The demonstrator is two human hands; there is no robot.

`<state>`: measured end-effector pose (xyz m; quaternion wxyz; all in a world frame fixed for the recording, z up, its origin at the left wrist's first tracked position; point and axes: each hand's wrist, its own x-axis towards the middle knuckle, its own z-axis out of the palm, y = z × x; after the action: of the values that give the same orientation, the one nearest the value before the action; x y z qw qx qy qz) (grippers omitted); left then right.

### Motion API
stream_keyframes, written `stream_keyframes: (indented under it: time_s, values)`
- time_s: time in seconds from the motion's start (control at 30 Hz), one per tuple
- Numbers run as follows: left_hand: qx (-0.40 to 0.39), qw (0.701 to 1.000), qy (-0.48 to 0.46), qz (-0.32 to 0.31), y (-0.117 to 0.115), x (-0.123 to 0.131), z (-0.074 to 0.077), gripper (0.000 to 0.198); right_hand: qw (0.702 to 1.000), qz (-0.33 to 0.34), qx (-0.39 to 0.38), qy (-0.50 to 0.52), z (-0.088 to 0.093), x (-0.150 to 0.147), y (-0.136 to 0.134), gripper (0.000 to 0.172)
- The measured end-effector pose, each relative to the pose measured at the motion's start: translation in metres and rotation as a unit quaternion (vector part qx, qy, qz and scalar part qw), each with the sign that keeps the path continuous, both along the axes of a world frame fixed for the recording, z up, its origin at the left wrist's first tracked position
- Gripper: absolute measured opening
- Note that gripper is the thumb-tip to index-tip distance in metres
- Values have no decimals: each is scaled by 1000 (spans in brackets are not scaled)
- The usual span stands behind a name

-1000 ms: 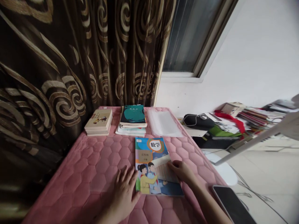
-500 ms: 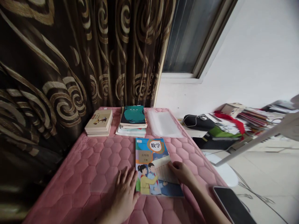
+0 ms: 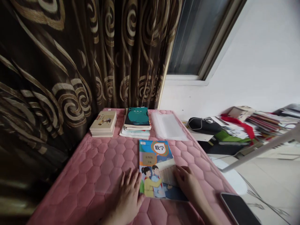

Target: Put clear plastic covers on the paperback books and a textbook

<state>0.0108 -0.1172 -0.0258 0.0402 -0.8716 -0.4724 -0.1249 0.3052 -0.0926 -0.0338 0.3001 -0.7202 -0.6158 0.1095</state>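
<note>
A math textbook (image 3: pixel 152 168) with a blue cover and two drawn children lies flat on the pink quilted surface (image 3: pixel 109 170). My left hand (image 3: pixel 127 193) rests open along its left edge, fingers stretched out flat and the thumb near the lower left corner. At the right edge my right hand (image 3: pixel 187 181) has bent fingers together on the cover's border; its thumb is mostly hidden. Beyond the textbook stand a stack of books topped by a teal and black one (image 3: pixel 137 116) and a stack of beige books (image 3: pixel 103 121). Clear plastic sleeves (image 3: pixel 170 126) lie to their right.
A phone (image 3: pixel 240 208) lies at the right edge of the quilted surface. Patterned curtains (image 3: pixel 112 56) hang along the left and back. On the right are a low shelf with papers, a red cloth (image 3: pixel 241 126), a white stand pole (image 3: pixel 260 148) and floor cables (image 3: pixel 262 195).
The whole view has shifted slightly, moving things rightward in the picture. My right hand lies a little flatter at the textbook's right edge. The textbook and my left hand keep their places.
</note>
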Motion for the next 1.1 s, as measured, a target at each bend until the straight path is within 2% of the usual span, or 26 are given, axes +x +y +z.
stream_keyframes:
  time_s: [0.17,0.3,0.43,0.63,0.87,1.1]
  values:
    - [-19,1000,-6,5,-1,2,6,65,997,38,51,-34,5,-4,-5,38]
    - [-37,999,-18,3,-2,2,7,66,997,-15,66,27,6,-5,-6,43]
    - [-47,998,-30,1,-2,1,5,69,993,-30,44,107,15,-8,-9,45]
    - [-47,998,-35,-3,-2,0,5,68,972,-25,-31,230,28,-13,-13,53]
    - [-46,998,-41,-2,-3,0,5,67,972,-49,-59,224,11,-3,-8,55]
    - [-68,996,-52,-8,0,-2,4,68,982,-54,-26,179,-7,3,-1,47]
